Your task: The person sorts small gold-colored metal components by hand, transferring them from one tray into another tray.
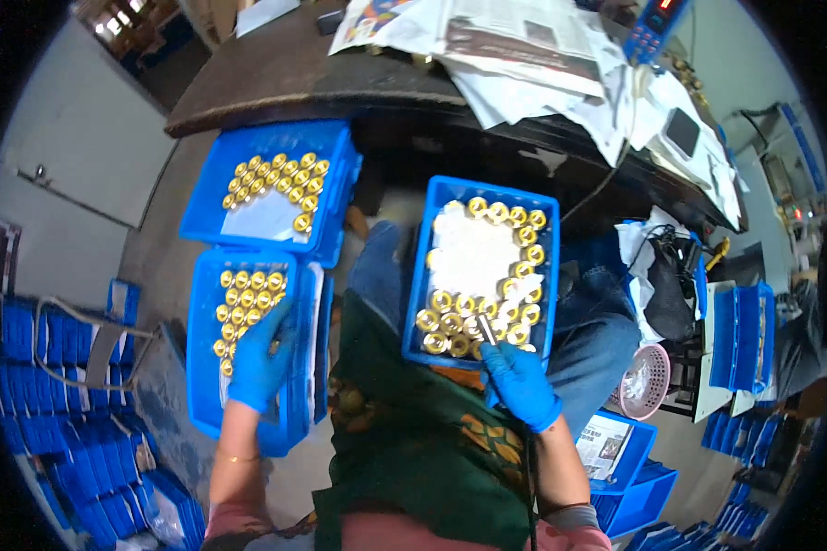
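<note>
My right hand (522,381), in a blue glove, is closed round a slim metal rod-shaped tool (486,329). Its tip points at brass fittings (450,322) in the near part of a blue tray (553,275) on my lap. White paper or lining shows in that tray's middle, with more ring-shaped brass pieces along its far and right sides. My gloved left hand (263,360) reaches over a second blue tray (193,331) at the left, beside rows of brass fittings (239,298). Its fingers look stretched out; what lies under them is hidden.
Another blue tray (202,207) with brass fittings stands beyond. A dark desk (276,83) bears newspapers (524,46) and a phone (681,134). Stacked blue trays (83,459) stand at the far left. At right are a pink basket (645,386) and more trays (648,496). A thin dark cable (530,487) runs down my front.
</note>
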Demonstrator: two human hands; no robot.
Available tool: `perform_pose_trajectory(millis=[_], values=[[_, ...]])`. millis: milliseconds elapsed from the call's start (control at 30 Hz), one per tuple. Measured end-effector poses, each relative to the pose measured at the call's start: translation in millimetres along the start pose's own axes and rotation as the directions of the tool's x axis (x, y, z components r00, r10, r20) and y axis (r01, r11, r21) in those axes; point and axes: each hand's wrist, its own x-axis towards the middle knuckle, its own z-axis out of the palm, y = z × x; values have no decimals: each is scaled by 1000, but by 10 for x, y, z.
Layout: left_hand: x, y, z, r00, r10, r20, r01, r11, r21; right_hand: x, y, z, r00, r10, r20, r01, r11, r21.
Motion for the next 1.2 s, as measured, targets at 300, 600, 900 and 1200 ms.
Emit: perform_pose_trajectory(millis=[300,600,900,1200], values=[[2023,869,2310,853,506,128,-520,803,289,-78,185,-173,999,29,29,-29,1000,-1],[2046,831,2518,986,140,92,-104,942,-318,14,121,-316,998,-19,-56,16,998,-53],[750,1507,1577,724,427,542,576,58,-815,32,-35,-151,985,-98,-144,115,987,113],[418,1469,1693,861,240,449,363,328,-872,-63,19,48,788,-517,-334,131,671,-729]])
